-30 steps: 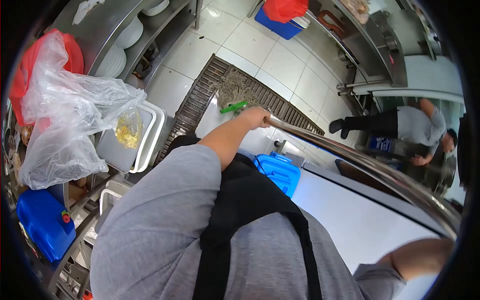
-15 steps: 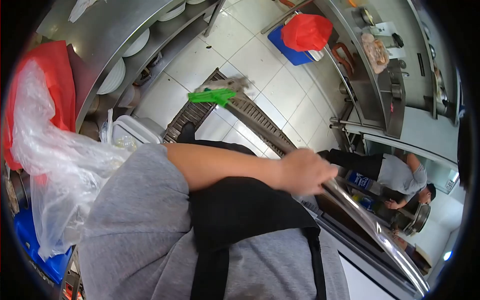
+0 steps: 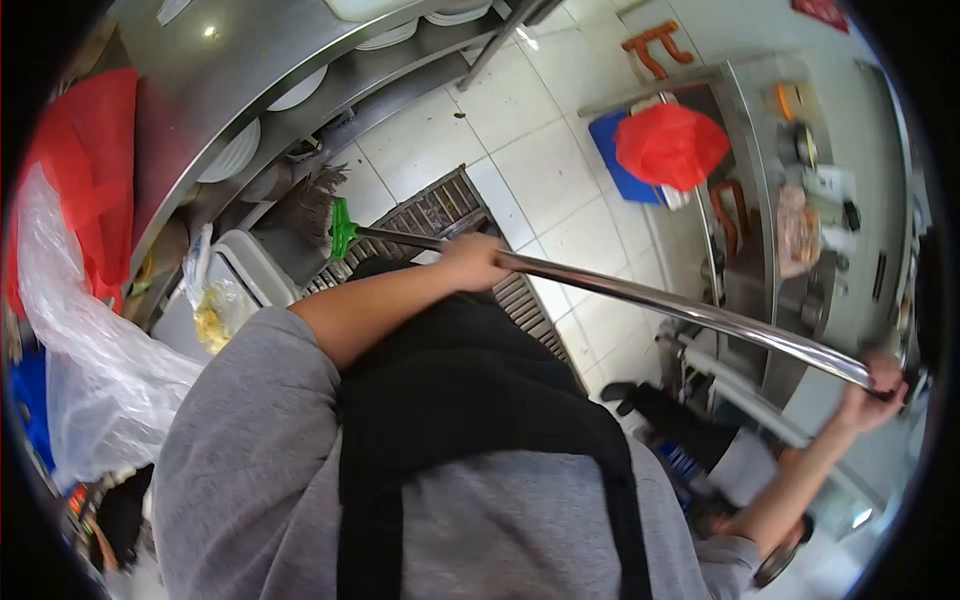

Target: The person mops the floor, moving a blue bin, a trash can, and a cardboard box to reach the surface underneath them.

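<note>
A mop with a shiny metal pole (image 3: 680,307) stretches across the head view. My left hand (image 3: 473,263) is wrapped round the pole partway along it. At the upper end, far right, my right hand (image 3: 872,388) grips the pole too. The mop's green clamp (image 3: 341,230) and grey strands (image 3: 318,212) are at the lower left, at the foot of the steel counter. Below the pole runs a floor drain grate (image 3: 425,215).
Plates (image 3: 235,155) are stacked under the steel counter (image 3: 225,60) on the left. Clear plastic sheeting (image 3: 90,300) and red bags (image 3: 85,180) hang beside me. A blue bin with a red bag (image 3: 670,148) stands by the right shelving. Another person (image 3: 745,465) is at the lower right.
The mop head has swung left from the drain grate to beside the counter. My left hand has moved left and up, and my right hand has come into view on the pole's end.
</note>
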{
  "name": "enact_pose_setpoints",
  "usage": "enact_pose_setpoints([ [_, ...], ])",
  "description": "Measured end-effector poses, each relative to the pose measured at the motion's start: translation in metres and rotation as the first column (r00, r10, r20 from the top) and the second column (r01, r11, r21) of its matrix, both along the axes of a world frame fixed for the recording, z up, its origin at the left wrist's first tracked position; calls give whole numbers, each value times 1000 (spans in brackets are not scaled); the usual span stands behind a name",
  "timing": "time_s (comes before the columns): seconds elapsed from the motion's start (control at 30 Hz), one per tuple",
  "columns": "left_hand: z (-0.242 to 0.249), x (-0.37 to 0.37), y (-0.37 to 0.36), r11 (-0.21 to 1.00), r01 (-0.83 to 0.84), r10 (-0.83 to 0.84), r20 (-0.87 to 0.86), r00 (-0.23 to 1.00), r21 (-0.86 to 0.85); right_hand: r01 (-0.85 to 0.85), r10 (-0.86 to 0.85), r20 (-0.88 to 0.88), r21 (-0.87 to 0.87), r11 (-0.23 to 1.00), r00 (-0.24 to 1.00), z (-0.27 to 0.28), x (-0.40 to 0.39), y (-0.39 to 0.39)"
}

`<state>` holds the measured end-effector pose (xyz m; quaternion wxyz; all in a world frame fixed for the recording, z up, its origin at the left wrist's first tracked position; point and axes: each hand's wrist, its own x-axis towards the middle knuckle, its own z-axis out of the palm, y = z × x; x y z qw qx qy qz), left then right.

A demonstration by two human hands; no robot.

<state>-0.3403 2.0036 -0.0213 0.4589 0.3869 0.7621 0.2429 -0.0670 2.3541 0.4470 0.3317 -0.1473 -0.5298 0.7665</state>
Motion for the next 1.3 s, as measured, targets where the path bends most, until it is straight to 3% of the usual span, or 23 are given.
enact_pose_setpoints([
  [0.03, -52, -8, -5, 985, -171, 172, -41, 984, 25, -87, 86, -55, -19, 996, 995, -50, -52, -10],
  [0.07, -89, -7, -13, 905, -419, 424, -129, 896, 70, -180, 184, -66, 60, 982, 981, -94, -95, -28],
  [0.1, -124, -10, -12, 829, -542, 559, -144, 817, 141, -255, 267, -77, 142, 957, 961, -122, -125, -40],
  [0.13, -157, -10, -2, 729, -567, 667, -212, 714, 385, -344, 363, -129, 149, 927, 923, -127, -148, -34],
  [0.17, -160, -18, 18, 720, -578, 679, -218, 701, 384, -424, 448, -177, 160, 892, 876, -126, -165, -23],
  [0.23, -163, -26, 58, 592, -708, 788, -89, 610, 384, -417, 450, -201, 188, 889, 870, -124, -179, 5],
  [0.3, -151, -50, 103, 627, -695, 731, 44, 681, 352, -316, 363, -227, 219, 923, 904, -125, -183, 28],
  [0.4, -167, -68, 172, 645, -635, 691, 29, 722, 425, -186, 230, -163, 247, 951, 959, -119, -160, 74],
  [0.5, -162, -70, 237, 730, -518, 582, -9, 813, 446, -221, 251, -164, 177, 959, 954, -109, -136, 108],
  [0.57, -161, -65, 287, 728, -492, 515, 93, 852, 478, -101, 136, -113, 272, 957, 984, -94, -117, 127],
  [0.63, -158, -58, 335, 760, -407, 427, 84, 900, 507, 45, -1, -122, 353, 935, 993, -77, -99, 141],
  [0.67, -153, -54, 356, 766, -355, 377, 73, 923, 536, 71, -24, -138, 346, 935, 990, -68, -90, 143],
  [0.7, -146, -48, 378, 794, -345, 321, 138, 937, 501, -1, 62, -161, 351, 936, 985, -62, -87, 144],
  [0.77, -140, -34, 418, 797, -274, 219, 164, 962, 539, -28, 128, -135, 572, 820, 983, -64, -93, 137],
  [0.83, -138, -21, 453, 795, -124, 44, 148, 988, 594, 72, 54, -182, 619, 782, 982, -55, -95, 121],
  [0.9, -121, -9, 476, 863, -99, -72, 313, 947, 496, 159, 0, -218, 708, 689, 976, -54, -105, 100],
  [0.93, -132, 7, 489, 809, -92, -41, 213, 976, 580, 118, -19, -134, 779, 616, 991, -48, -106, 91],
  [1.0, -114, 22, 491, 662, -123, -97, 247, 964, 740, 88, -9, -104, 796, 598, 995, -44, -109, 82],
  [1.07, -91, 30, 470, 680, -61, -125, 198, 972, 730, 38, 28, -70, 784, 620, 997, -33, -113, 64],
  [1.17, -60, 11, 420, 761, 60, -190, 133, 973, 646, 157, -33, -195, 664, 731, 980, -15, -105, 53],
  [1.2, -56, 0, 400, 812, 121, -227, 117, 967, 571, 216, -125, -186, 641, 737, 975, -10, -100, 52],
  [1.23, -59, -8, 381, 813, 112, -215, 116, 970, 571, 295, -230, -187, 685, 666, 955, -11, -100, 49],
  [1.3, -72, -26, 339, 828, 112, -181, 73, 981, 550, 521, -470, -255, 594, 613, 845, -25, -107, 39],
])
